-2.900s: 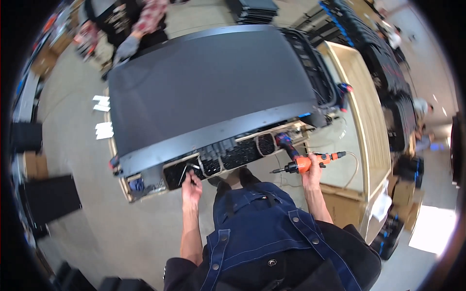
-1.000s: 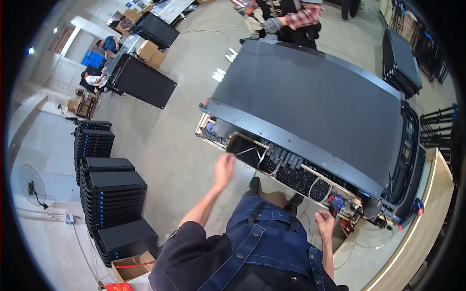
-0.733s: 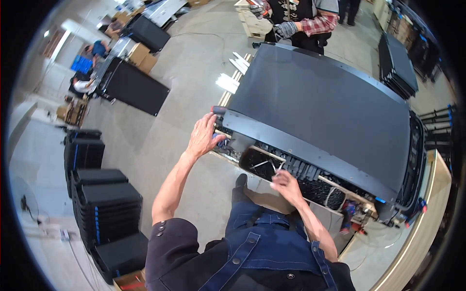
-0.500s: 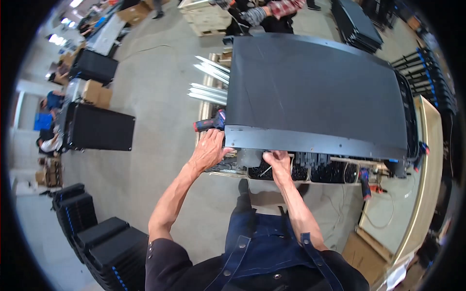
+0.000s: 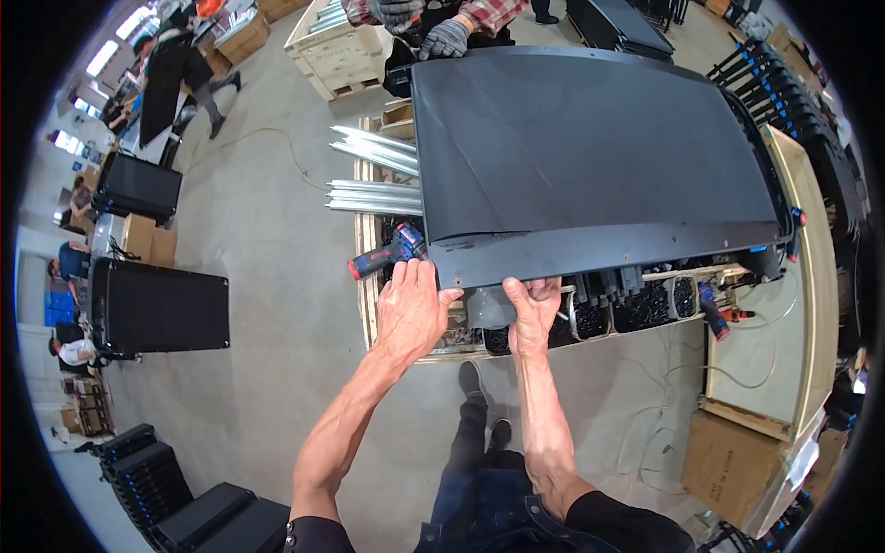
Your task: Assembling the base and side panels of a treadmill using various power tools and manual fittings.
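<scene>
A large dark grey sheet-metal panel [image 5: 590, 147] lies over the workbench, with a bent-down front edge facing me. At its near left corner my left hand [image 5: 412, 309] is closed on the edge, fingers on the side and thumb toward the front. Further right, my right hand [image 5: 533, 309] grips the front edge, thumb on the outer face and fingers mostly hidden under it. Beside it a small pale rod end shows; I cannot tell whether the hand holds it. Between my hands a grey cylinder [image 5: 489, 309] shows below the edge. A cordless driver [image 5: 389, 252] lies by my left fingers.
A co-worker's gloved hand [image 5: 445, 39] is at the panel's far left corner. Metal tubes [image 5: 373, 195] stick out leftward. Bins of black hardware [image 5: 641, 317] line the bench front. Another driver [image 5: 713, 311] sits right, near a wooden frame [image 5: 800, 369]. Cables cross the floor.
My right thumb has come up onto the panel's front edge. My left hand stays at the corner. The co-worker's gloved hands are now at the far corner. The view has shifted.
</scene>
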`<action>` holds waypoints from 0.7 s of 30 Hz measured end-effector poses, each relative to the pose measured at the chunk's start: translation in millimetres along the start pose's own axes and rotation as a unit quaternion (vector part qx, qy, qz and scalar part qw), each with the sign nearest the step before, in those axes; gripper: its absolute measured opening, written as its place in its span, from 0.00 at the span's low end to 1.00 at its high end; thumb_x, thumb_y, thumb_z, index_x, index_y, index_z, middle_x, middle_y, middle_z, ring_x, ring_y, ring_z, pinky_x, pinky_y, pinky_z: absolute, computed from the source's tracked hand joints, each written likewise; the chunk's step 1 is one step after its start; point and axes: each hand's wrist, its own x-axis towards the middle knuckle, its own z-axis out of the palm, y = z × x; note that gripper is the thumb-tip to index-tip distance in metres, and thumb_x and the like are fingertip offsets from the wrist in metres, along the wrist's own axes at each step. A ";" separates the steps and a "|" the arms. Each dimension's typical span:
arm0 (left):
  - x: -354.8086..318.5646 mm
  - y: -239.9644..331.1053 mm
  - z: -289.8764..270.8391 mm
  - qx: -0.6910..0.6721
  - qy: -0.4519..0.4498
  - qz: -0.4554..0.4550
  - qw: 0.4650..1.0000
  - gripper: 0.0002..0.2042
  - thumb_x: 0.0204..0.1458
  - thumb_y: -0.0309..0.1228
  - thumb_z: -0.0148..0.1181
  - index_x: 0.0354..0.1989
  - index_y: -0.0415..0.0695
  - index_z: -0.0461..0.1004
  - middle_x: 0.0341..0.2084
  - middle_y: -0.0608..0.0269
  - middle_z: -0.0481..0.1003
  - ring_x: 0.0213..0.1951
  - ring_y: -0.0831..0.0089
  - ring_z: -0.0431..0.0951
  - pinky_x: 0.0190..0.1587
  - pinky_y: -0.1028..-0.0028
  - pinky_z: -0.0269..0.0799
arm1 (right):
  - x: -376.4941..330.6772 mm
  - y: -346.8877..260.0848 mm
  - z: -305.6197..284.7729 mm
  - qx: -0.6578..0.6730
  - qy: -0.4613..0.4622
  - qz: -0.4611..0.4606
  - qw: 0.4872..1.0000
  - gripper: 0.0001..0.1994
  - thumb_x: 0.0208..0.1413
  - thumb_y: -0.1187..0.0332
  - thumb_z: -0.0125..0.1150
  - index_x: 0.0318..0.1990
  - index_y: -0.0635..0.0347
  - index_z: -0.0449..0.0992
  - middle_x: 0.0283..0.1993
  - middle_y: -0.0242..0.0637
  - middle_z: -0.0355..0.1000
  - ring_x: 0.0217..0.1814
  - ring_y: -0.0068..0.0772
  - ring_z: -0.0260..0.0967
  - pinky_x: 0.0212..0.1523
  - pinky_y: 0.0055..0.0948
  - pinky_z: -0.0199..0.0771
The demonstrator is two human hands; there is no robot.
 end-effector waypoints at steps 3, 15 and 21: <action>-7.8 15.3 7.6 0.007 0.017 -0.013 1.000 0.18 0.57 0.40 0.60 0.40 0.34 0.68 0.36 0.49 0.70 0.43 0.53 0.71 0.42 0.56 0.70 | 1.2 2.5 -19.6 0.008 -0.014 -0.010 1.000 0.35 0.45 0.70 0.80 0.60 0.57 0.65 0.49 0.23 0.69 0.47 0.17 0.64 0.53 0.23 0.64; -7.9 24.2 9.0 -0.043 0.053 -0.052 0.996 0.13 0.56 0.35 0.59 0.37 0.37 0.67 0.34 0.48 0.68 0.40 0.49 0.69 0.41 0.53 0.66 | 1.1 4.3 -4.8 0.017 0.022 -0.056 0.998 0.34 0.45 0.71 0.80 0.57 0.58 0.64 0.47 0.26 0.67 0.44 0.18 0.64 0.50 0.22 0.68; -6.4 19.4 22.0 -0.047 0.082 -0.040 0.995 0.14 0.56 0.34 0.57 0.43 0.35 0.69 0.39 0.43 0.69 0.47 0.43 0.69 0.50 0.51 0.64 | 6.9 3.4 -9.3 -0.068 0.013 -0.032 0.997 0.34 0.46 0.75 0.76 0.59 0.58 0.61 0.52 0.36 0.70 0.49 0.28 0.71 0.48 0.32 0.78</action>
